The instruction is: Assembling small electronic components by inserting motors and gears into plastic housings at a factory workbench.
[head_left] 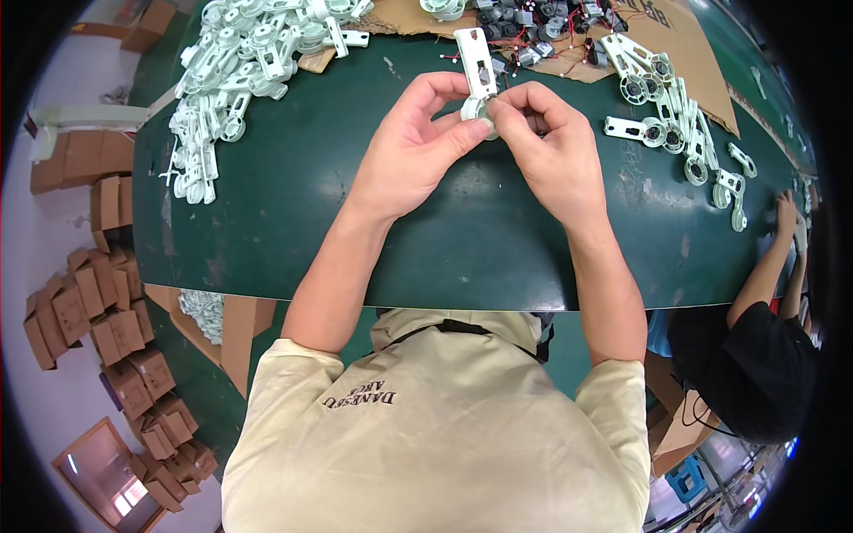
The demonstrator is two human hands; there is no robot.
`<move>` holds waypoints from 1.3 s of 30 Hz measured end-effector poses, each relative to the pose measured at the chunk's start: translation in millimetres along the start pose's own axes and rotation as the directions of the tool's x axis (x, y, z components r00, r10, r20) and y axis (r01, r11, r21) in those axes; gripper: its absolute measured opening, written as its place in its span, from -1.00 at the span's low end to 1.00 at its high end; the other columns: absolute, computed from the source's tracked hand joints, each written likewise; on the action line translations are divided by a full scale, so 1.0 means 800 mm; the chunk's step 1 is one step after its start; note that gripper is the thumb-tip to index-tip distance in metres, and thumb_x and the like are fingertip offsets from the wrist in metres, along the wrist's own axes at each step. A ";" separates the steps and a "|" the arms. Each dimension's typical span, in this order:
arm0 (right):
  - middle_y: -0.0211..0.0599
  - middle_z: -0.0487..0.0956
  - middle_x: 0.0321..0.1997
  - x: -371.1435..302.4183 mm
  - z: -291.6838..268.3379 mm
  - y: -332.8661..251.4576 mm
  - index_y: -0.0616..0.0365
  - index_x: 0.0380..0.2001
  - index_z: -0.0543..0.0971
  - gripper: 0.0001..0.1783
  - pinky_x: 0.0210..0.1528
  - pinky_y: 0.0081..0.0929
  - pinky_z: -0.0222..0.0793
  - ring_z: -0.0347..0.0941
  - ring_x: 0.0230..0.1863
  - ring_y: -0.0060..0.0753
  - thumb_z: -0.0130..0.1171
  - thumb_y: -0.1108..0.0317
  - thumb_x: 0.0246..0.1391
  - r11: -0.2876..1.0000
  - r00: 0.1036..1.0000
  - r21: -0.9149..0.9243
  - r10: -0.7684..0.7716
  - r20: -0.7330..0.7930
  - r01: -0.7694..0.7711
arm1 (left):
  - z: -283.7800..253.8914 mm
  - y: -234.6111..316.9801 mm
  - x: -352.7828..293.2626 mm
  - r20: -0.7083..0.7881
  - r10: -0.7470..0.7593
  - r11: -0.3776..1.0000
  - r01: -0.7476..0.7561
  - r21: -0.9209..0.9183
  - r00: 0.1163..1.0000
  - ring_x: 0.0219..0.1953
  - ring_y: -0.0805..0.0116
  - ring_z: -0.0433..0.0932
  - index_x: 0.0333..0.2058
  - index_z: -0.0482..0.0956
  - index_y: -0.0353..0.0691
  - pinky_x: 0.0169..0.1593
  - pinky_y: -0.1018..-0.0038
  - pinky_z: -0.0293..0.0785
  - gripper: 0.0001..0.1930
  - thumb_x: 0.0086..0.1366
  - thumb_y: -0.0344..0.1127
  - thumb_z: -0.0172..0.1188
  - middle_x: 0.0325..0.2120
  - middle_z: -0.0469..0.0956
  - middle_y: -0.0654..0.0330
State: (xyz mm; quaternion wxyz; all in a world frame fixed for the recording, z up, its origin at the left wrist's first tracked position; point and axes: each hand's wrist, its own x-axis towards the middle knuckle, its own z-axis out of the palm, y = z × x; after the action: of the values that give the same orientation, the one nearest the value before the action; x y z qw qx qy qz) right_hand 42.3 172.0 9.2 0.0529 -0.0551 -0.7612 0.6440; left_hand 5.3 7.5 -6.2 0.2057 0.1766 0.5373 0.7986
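Note:
Above the middle of the green table, my left hand (pixel 425 142) and my right hand (pixel 553 147) hold one pale green plastic housing (pixel 475 60) between them. Its long slotted handle points away from me, and its round end is pinched by both thumbs and forefingers. My right fingertips are pressed at the round end; whatever small part may be in them is hidden. On the left lies a big heap of similar housings (pixel 240 62). To the right, several housings with dark round parts fitted (pixel 673 133) lie in a loose row. Small dark motors with wires (pixel 542 27) are piled beyond my hands.
The motors lie on a flat cardboard sheet (pixel 702 67) over the green table (pixel 471 240). A cardboard box (pixel 240 333) of pale parts stands below the left table edge. Stacked cartons (pixel 115 329) line the left wall. A co-worker in black (pixel 742 373) sits at the right.

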 end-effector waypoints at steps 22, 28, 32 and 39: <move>-0.43 0.37 -0.40 -0.007 0.010 -0.005 0.31 -0.41 0.59 -0.83 -0.41 -0.65 0.23 0.27 -0.46 -0.68 0.19 0.37 0.08 0.997 0.993 0.044 -0.060 -0.100 0.065 | 0.005 -0.015 0.001 0.019 0.046 0.997 -0.045 -0.057 0.999 0.06 0.29 0.46 0.13 0.23 -0.33 0.18 0.35 0.42 -0.60 0.34 -0.54 0.06 0.10 0.32 0.08; -0.42 0.37 -0.42 -0.007 0.007 -0.006 0.32 -0.41 0.58 -0.83 -0.43 -0.65 0.25 0.29 -0.48 -0.67 0.19 0.38 0.08 0.997 0.995 0.049 -0.052 -0.084 0.056 | 0.009 -0.013 -0.001 0.052 0.065 0.998 -0.064 -0.026 0.996 0.08 0.28 0.46 0.13 0.22 -0.33 0.17 0.35 0.43 -0.59 0.34 -0.55 0.06 0.10 0.30 0.10; -0.39 0.38 -0.42 -0.007 0.008 -0.006 0.33 -0.41 0.59 -0.82 -0.43 -0.64 0.27 0.33 -0.47 -0.64 0.20 0.38 0.08 0.997 0.993 -0.010 -0.073 -0.094 0.072 | 0.015 -0.009 -0.003 0.026 0.039 0.999 -0.039 -0.016 0.999 0.07 0.38 0.44 0.09 0.25 -0.30 0.15 0.48 0.41 -0.62 0.33 -0.56 0.06 0.04 0.33 0.14; -0.28 0.45 -0.38 -0.008 0.009 -0.009 0.32 -0.37 0.60 -0.83 -0.45 -0.55 0.34 0.41 -0.49 -0.53 0.22 0.39 0.10 0.964 0.970 -0.185 -0.216 -0.111 0.193 | 0.010 -0.007 -0.002 -0.052 -0.027 0.995 0.021 -0.099 0.998 -0.03 0.46 0.47 0.03 0.33 -0.28 0.04 0.47 0.50 -0.69 0.34 -0.45 0.12 -0.01 0.39 0.19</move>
State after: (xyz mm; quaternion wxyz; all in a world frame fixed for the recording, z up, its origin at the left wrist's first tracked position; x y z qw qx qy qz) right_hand 47.6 162.5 15.0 0.1636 -0.0222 -0.8107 0.5617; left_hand 11.7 14.9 -8.4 0.2094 0.1385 0.5047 0.8260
